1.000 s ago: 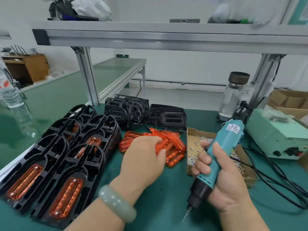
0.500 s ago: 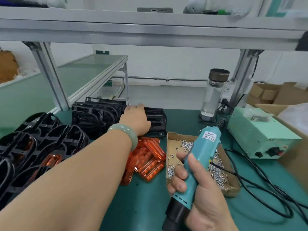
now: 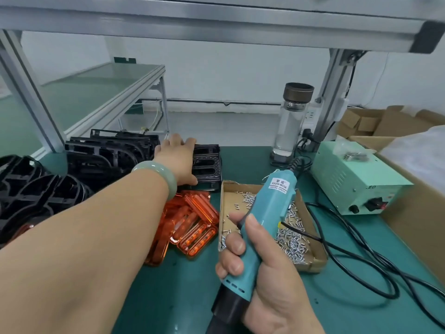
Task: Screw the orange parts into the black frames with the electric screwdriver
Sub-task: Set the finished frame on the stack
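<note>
Green bench open between forearms; its far edge lies just past left fingers. Left hand grips ribbed black frame; glossy orange parts heaped nearside of fingers. Right hand wraps teal electric screwdriver.

- Reaches forward with left arm extended, left hand palm down on black frame, thumb spread.
- Grips electric screwdriver in right hand, fingers wrapped round body, thumb on top.
</note>
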`<state>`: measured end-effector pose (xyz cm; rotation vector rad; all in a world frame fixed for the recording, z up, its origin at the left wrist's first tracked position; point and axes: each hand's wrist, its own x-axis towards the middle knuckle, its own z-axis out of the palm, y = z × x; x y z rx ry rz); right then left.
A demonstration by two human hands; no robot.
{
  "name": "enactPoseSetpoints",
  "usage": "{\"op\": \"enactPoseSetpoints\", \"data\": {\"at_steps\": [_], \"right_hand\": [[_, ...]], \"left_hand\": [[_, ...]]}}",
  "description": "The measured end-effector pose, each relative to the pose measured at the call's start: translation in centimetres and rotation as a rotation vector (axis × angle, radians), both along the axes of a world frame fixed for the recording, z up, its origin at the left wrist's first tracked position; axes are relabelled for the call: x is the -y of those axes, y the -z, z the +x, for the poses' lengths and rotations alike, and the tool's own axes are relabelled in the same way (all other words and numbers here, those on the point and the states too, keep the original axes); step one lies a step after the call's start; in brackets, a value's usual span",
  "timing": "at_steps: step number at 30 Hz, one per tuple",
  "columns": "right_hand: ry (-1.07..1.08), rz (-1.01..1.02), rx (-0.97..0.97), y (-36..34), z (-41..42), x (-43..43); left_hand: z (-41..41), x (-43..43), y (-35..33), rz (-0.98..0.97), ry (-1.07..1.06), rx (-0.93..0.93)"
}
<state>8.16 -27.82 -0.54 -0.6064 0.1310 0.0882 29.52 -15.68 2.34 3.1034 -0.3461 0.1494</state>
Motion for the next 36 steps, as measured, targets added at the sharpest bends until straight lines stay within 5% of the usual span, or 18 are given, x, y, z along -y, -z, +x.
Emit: {"op": "enactPoseSetpoints", "data": {"at_steps": [7, 13, 26, 36], "right_hand": [[-0.013, -0.001, -0.016, 0.0, 0.0, 0.2], [0.007, -0.019, -0.024, 0.0, 0.0, 0.2], [0.017, 0.031, -0.025, -0.1, 0.1, 0.4], [-0.020, 0.201, 0.069, -0.7, -0.4, 1.8]], "left_hand": [[-1.5, -0.1, -2.3, 0.052, 0.064, 0.175], [-3.8, -1.0, -4.2, -0.074, 0.124, 0.043], [-11.4, -3.6, -6.6, -0.357, 0.063, 0.365], [-20.3, -6.1, -2.1, -0.926, -0.086, 0.325]]}}
